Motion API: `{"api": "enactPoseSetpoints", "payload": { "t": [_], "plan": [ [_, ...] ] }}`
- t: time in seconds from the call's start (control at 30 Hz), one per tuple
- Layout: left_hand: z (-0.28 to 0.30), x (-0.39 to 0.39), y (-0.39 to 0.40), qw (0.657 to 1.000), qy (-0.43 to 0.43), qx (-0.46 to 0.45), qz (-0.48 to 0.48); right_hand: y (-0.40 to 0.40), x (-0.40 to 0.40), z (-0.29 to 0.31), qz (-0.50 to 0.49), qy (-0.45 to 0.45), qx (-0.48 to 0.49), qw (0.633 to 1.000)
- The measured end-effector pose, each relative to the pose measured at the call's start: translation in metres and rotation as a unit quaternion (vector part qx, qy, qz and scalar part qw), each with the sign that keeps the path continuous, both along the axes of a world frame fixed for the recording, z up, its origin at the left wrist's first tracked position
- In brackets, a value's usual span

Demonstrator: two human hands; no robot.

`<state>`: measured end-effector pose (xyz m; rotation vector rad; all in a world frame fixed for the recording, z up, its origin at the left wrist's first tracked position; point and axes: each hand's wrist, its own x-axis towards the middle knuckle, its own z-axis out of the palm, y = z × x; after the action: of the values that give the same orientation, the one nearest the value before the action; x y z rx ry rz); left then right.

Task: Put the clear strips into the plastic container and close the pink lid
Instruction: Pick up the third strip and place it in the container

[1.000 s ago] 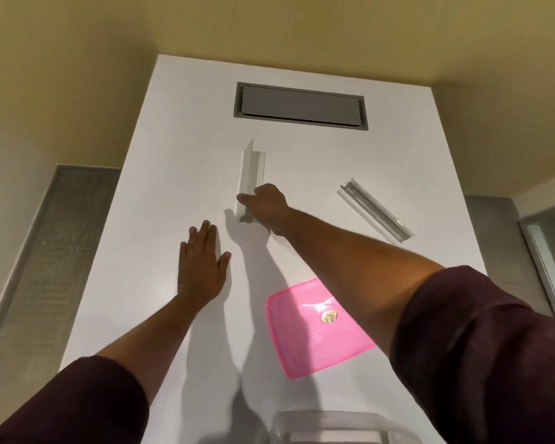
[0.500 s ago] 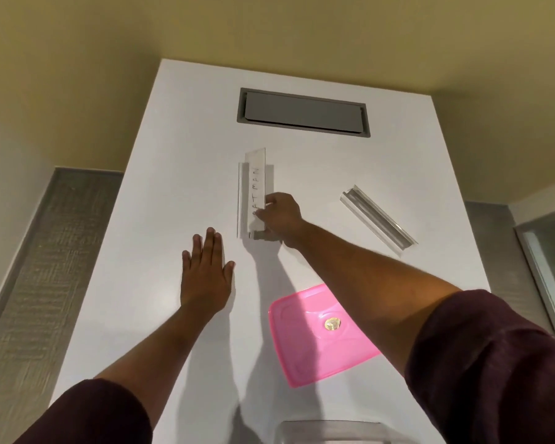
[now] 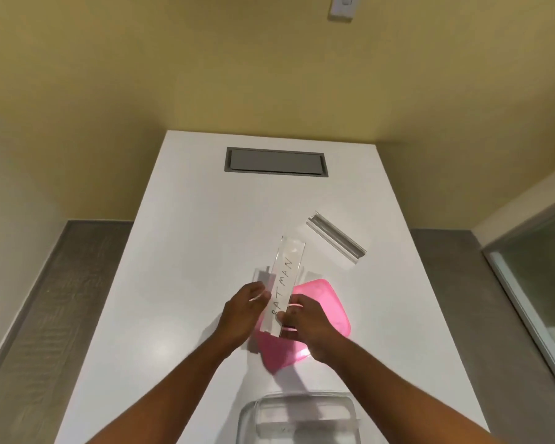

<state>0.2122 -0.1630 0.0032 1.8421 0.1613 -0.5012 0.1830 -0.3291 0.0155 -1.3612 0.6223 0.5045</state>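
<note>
Lifted off the table now, one clear strip is pinched by both hands' fingers; another strip lies apart.

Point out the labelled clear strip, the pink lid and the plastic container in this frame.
labelled clear strip point(image 3: 287, 267): head view, on its written face above the hands.
pink lid point(image 3: 329, 304): head view, on its bare right part.
plastic container point(image 3: 350, 403): head view, on its far right rim corner.

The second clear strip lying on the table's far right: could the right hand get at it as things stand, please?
Probably not yet: the right hand, with the left hand, is holding the lettered strip. The second clear strip lies uncovered, with bare table around it.
</note>
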Motion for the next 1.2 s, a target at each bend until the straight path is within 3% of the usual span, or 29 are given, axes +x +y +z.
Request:
{"api": "enactPoseSetpoints", "payload": {
  "t": [0.17,0.4,0.53,0.6,0.73,0.87,1.0,1.2],
  "plan": [
    [0.020,-0.061,-0.017,0.992,-0.014,-0.011,-0.127,-0.018,-0.066,0.015,0.019,-0.029,0.007,0.999],
    [0.028,-0.120,-0.015,0.989,-0.072,0.036,-0.127,-0.029,-0.136,0.020,0.014,-0.059,-0.034,0.998],
    [0.032,-0.145,-0.003,0.974,-0.128,0.108,-0.153,-0.040,-0.163,0.024,-0.063,-0.056,-0.041,0.996],
    [0.032,-0.158,0.005,0.965,-0.132,0.136,-0.182,-0.048,-0.175,0.028,-0.079,-0.079,-0.102,0.989],
    [0.030,-0.182,0.015,0.943,-0.129,0.203,-0.229,-0.065,-0.192,0.029,-0.020,-0.195,-0.340,0.920],
    [0.023,-0.201,0.014,0.910,-0.164,0.259,-0.278,-0.092,-0.197,0.026,0.199,-0.291,-0.448,0.822],
    [0.013,-0.217,0.009,0.898,-0.184,0.274,-0.292,-0.097,-0.208,0.018,0.356,-0.266,-0.499,0.743],
    [-0.007,-0.226,0.000,0.880,-0.197,0.302,-0.311,-0.094,-0.223,0.000,0.379,-0.204,-0.558,0.710]
  ]
}}
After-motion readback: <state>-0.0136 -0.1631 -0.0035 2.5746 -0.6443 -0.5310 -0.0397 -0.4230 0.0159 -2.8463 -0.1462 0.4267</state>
